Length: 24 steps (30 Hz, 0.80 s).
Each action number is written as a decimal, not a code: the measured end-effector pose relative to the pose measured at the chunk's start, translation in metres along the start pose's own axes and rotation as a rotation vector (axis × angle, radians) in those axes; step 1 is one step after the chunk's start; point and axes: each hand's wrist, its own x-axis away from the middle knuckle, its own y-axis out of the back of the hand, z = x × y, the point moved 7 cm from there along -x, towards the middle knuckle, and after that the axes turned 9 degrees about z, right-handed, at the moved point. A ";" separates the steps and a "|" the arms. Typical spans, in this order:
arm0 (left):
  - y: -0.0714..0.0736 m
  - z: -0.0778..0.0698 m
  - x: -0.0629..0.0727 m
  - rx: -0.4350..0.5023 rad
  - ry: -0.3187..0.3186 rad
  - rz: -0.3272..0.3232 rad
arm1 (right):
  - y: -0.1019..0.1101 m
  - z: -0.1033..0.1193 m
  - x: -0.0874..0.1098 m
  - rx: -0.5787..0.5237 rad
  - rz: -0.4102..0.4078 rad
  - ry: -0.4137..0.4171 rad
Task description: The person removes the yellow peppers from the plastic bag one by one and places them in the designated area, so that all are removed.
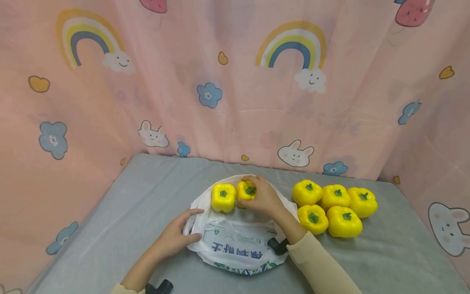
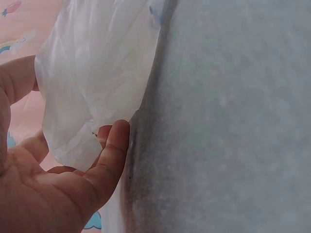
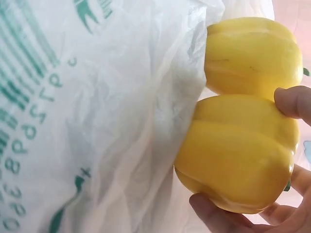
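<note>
A white plastic bag (image 1: 235, 245) with green and blue print lies on the table, its mouth spread wide. Inside the mouth stands one yellow bell pepper (image 1: 223, 197), stem up. Right beside it, my right hand (image 1: 262, 198) grips a second bell pepper (image 3: 238, 150) between thumb and fingers; the two peppers touch in the right wrist view. My left hand (image 1: 178, 234) holds the bag's left rim, with the thin plastic (image 2: 92, 82) between thumb and fingers in the left wrist view. Part of the held pepper is hidden by the right fingers.
Several more yellow bell peppers (image 1: 335, 208) stand grouped on the grey tablecloth (image 1: 396, 253), right of the bag and close to the right forearm. A pink printed curtain (image 1: 235, 134) hangs behind the table and along its sides.
</note>
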 end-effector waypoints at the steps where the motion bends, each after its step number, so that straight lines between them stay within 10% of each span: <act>1: 0.000 0.000 0.000 0.001 0.000 0.001 | 0.001 0.000 0.001 0.009 -0.001 -0.005; 24: 0.000 -0.002 0.002 -0.006 -0.027 -0.005 | 0.037 0.012 0.044 -0.059 -0.062 0.030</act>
